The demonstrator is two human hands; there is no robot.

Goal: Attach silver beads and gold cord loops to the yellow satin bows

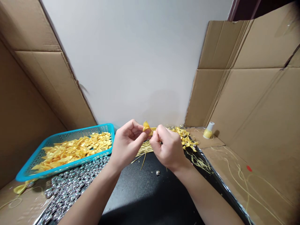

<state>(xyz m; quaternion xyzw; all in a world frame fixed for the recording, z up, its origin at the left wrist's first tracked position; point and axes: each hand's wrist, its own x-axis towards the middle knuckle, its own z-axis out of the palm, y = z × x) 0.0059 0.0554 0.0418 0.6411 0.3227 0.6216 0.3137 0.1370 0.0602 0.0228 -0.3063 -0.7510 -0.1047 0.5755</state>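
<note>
Between the thumb and fingers of my left hand is a small folded yellow ribbon piece, its shiny top standing above the fingertips. My right hand is closed in a tight pinch right beside it, touching the piece's right end; whatever lies inside that pinch is hidden. Behind and below the hands lies a bundle of thin gold cords. One silver bead rests on the black tray beneath them. A heap of yellow pieces with cords sits just past my right hand.
To the left, a blue plastic basket holds many yellow ribbon pieces. Silver beads are spread in front of it. A small bottle stands at right, near loose cords. Cardboard walls flank both sides.
</note>
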